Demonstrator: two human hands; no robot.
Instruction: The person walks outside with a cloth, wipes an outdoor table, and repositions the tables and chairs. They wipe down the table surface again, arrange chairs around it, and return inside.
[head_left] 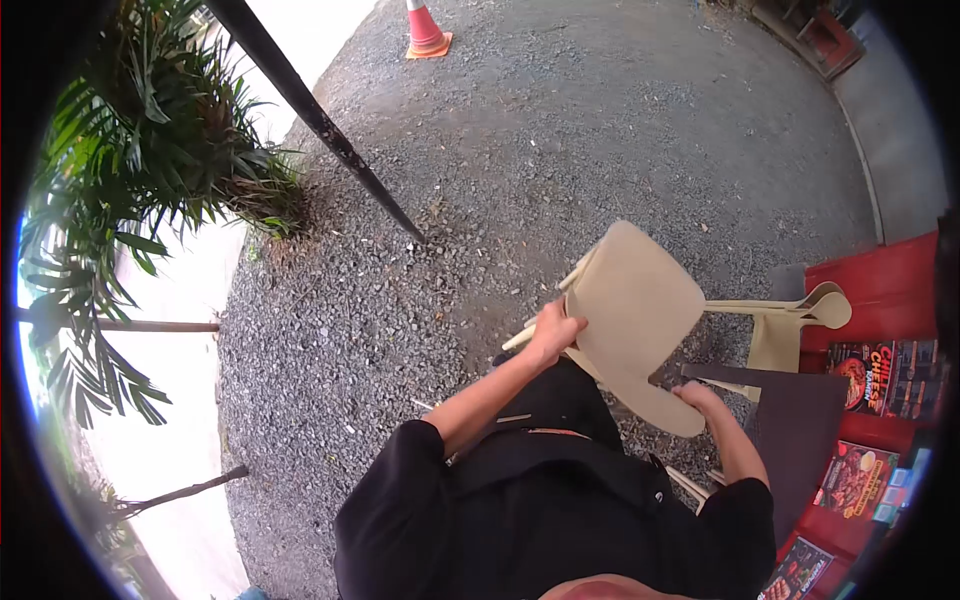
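A beige plastic chair (pixel 640 290) is in front of my body, its seat facing up and its legs pointing left. My left hand (pixel 552 332) is closed on the chair's left side, with the thumb over the seat edge. At the right end of the backrest, my right hand (pixel 697 396) has its fingers curled round the edge, partly hidden. Just right of this chair stands a second beige chair (pixel 775 340), beside a dark brown table (pixel 800 425).
Posters with food pictures (pixel 858 478) are on a red wall (pixel 880 275) at the right. A black pole (pixel 340 145) rises from the gravel (pixel 330 330) ahead. Leafy plants (pixel 190 140) stand at the left, and an orange-and-white cone (pixel 428 38) at the back.
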